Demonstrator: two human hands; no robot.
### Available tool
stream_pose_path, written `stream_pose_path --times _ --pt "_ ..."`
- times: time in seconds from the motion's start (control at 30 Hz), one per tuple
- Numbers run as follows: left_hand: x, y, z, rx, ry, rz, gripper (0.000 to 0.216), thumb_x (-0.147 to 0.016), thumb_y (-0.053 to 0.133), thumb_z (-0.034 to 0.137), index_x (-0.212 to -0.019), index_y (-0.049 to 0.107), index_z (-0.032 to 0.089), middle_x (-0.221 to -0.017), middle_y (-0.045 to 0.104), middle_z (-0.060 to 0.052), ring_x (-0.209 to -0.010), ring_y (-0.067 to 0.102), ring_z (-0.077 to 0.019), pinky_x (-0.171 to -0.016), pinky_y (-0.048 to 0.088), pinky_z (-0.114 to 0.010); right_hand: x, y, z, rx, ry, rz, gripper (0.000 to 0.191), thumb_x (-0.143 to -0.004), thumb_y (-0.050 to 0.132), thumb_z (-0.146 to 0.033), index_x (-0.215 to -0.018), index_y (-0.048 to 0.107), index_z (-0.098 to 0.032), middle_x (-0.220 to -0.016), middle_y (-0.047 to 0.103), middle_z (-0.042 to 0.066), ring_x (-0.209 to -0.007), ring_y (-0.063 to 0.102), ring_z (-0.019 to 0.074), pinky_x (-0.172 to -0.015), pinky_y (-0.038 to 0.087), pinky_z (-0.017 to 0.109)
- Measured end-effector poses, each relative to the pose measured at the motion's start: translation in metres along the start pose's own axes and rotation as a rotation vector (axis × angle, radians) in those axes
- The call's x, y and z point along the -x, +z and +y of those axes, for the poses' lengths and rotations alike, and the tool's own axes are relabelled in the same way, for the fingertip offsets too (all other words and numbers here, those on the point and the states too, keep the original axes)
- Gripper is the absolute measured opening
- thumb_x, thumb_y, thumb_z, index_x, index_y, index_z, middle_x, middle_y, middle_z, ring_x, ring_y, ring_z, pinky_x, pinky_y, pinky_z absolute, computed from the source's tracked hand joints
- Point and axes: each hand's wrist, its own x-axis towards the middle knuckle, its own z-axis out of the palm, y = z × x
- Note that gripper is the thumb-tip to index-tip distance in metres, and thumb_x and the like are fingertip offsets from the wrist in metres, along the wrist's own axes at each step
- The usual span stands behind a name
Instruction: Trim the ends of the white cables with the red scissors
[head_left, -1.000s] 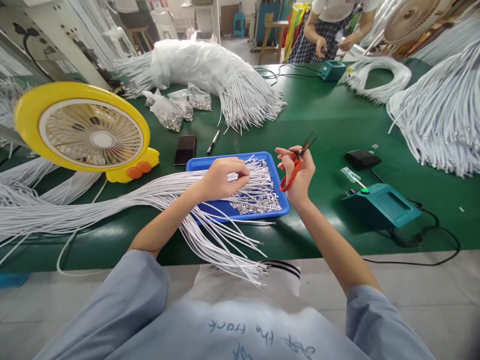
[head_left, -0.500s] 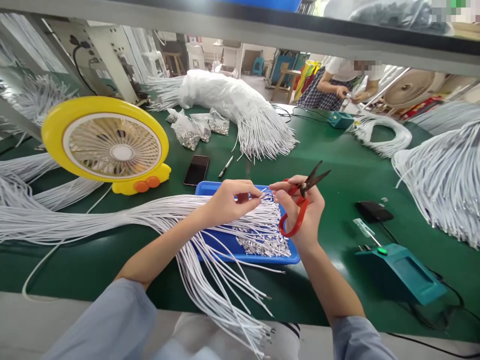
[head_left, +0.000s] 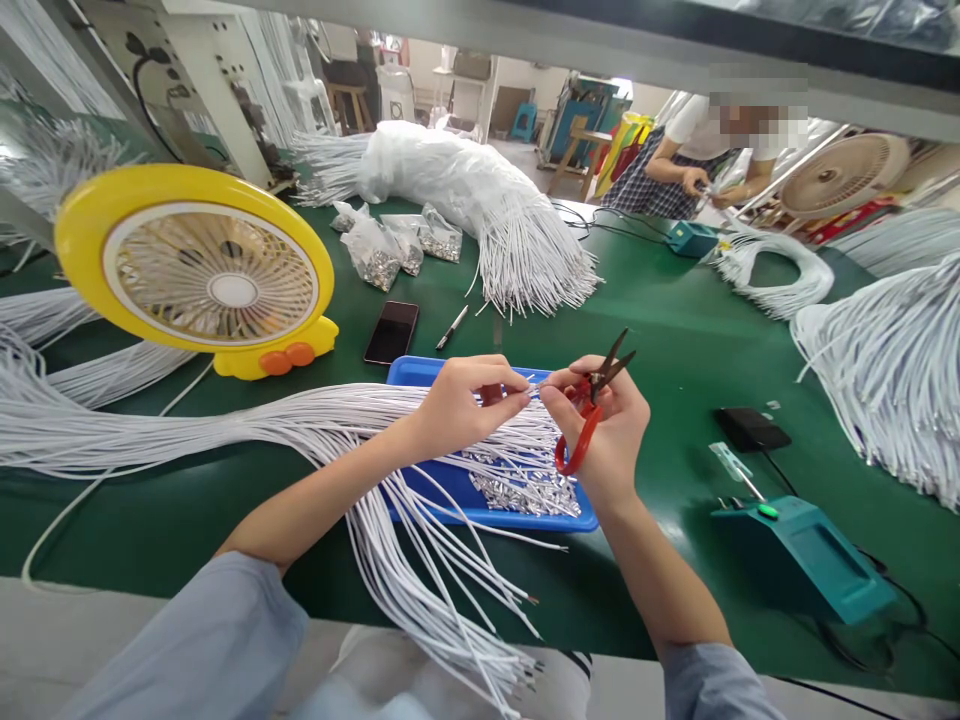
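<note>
Between its fingertips my left hand (head_left: 472, 402) pinches the end of a white cable, above a bundle of white cables (head_left: 300, 408). Facing it, my right hand (head_left: 611, 440) has red-handled scissors (head_left: 581, 440) hooked in the palm, blades parted and pointing up and away. Thumb and forefinger of that hand meet at the cable's tip; whatever tiny part they pinch is too small to make out. Below both hands lies a blue tray (head_left: 420, 370) with many small silvery metal pieces (head_left: 525, 495) and cable ends over it. Some loose cables hang over the table's front edge.
A yellow fan (head_left: 199, 270) stands left. Beyond the tray lie a phone (head_left: 391, 332), a pen (head_left: 452, 327) and small bags of metal parts (head_left: 375, 255). A teal device (head_left: 806, 555) with cords sits right. Big cable bundles (head_left: 892, 370) lie far right. Another person (head_left: 697, 165) works across the table.
My right hand's fingertips have come closer to the left ones, meeting at the cable tip. The scissors have tilted slightly and shifted a little left. The camera view has shifted slightly.
</note>
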Motion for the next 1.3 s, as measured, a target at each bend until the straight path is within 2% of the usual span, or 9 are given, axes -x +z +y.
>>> stream_pose_path --times 0.23,0.37,0.43,0.6,0.8,0.97,1.3 --pt "0.0 0.001 -0.003 0.011 0.028 0.101 0.007 -0.081 0.066 0.016 -0.078 0.07 0.011 -0.069 0.065 -0.004 -0.056 0.053 -0.0075 -0.049 0.043 -0.018 0.002 -0.002 0.001 0.048 0.031 -0.094 0.028 -0.069 0.077 -0.021 -0.09 0.058 -0.022 -0.071 0.067 -0.003 -0.06 0.058 0.0106 -0.058 0.047 0.025" --pt "-0.002 -0.003 -0.002 0.053 -0.035 0.086 0.01 -0.083 0.066 0.019 -0.082 0.072 0.012 -0.072 0.068 -0.006 -0.061 0.056 -0.0093 -0.051 0.045 -0.019 -0.004 -0.008 0.003 0.069 -0.022 -0.028 0.022 -0.075 0.073 -0.026 -0.094 0.061 -0.023 -0.077 0.071 0.0 -0.064 0.064 0.0139 -0.059 0.051 0.027" --pt "-0.003 -0.004 -0.002 0.062 -0.039 0.072 0.011 -0.085 0.064 0.019 -0.083 0.073 0.012 -0.072 0.068 -0.006 -0.062 0.057 -0.0097 -0.052 0.045 -0.019 -0.009 -0.013 0.008 0.103 -0.064 -0.018 0.025 -0.078 0.071 -0.029 -0.101 0.064 -0.023 -0.08 0.072 0.002 -0.067 0.067 0.0154 -0.061 0.054 0.029" --pt "-0.004 -0.005 -0.003 0.095 -0.066 0.113 0.013 -0.086 0.063 0.02 -0.087 0.074 0.012 -0.072 0.069 -0.006 -0.063 0.057 -0.0106 -0.053 0.045 -0.021 -0.018 -0.023 0.019 0.314 -0.095 -0.17 0.036 -0.077 0.071 -0.03 -0.112 0.066 -0.022 -0.083 0.073 0.002 -0.071 0.067 0.0161 -0.065 0.056 0.031" --pt "-0.002 -0.004 0.001 0.104 -0.024 0.129 0.012 -0.085 0.063 0.018 -0.086 0.074 0.014 -0.072 0.066 -0.005 -0.061 0.054 -0.009 -0.05 0.042 -0.019 -0.016 -0.022 0.011 0.535 -0.315 -0.288 0.035 -0.074 0.073 -0.027 -0.108 0.066 -0.022 -0.088 0.071 0.003 -0.068 0.061 0.0159 -0.056 0.048 0.028" --pt "0.001 -0.004 0.004 0.049 0.033 0.122 0.013 -0.085 0.061 0.016 -0.088 0.074 0.013 -0.076 0.068 -0.006 -0.062 0.056 -0.0092 -0.051 0.044 -0.019 -0.015 -0.022 0.006 0.589 -0.395 -0.363 0.035 -0.075 0.072 -0.027 -0.108 0.065 -0.022 -0.086 0.07 0.004 -0.075 0.062 0.0192 -0.064 0.052 0.033" --pt "0.003 -0.002 0.002 -0.013 0.109 0.092 0.012 -0.083 0.062 0.013 -0.088 0.073 0.013 -0.074 0.066 -0.004 -0.056 0.049 -0.0067 -0.048 0.04 -0.019 -0.013 -0.025 0.005 0.594 -0.4 -0.409 0.038 -0.074 0.072 -0.026 -0.111 0.066 -0.025 -0.086 0.07 0.004 -0.077 0.059 0.0208 -0.064 0.052 0.034"
